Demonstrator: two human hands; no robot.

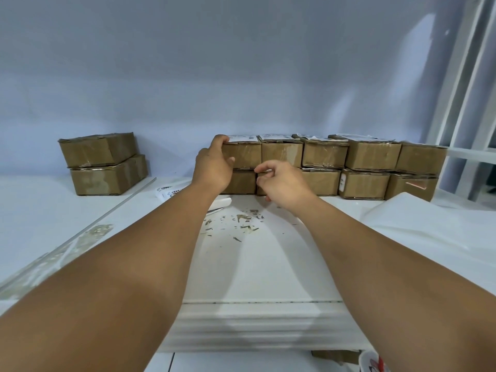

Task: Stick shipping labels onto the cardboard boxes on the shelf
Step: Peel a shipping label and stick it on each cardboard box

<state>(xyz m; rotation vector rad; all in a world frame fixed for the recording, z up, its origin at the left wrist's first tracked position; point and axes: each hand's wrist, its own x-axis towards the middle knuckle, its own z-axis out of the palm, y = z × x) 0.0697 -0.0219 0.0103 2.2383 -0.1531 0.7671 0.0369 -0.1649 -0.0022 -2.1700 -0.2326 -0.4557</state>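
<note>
Soft, cool light is spread evenly. Pale shadows are cast on the white shelf (268,264). Bright patches are seen on the wall (426,33). Lines are bent near the edges.

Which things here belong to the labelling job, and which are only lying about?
Job: left hand gripping end box; right hand; row of boxes; two boxes at left; loose labels.
Lying about: scraps; white sheet; clear strip.

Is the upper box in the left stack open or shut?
Shut: the upper box has its flaps folded down and glossy tape across the front.
</note>
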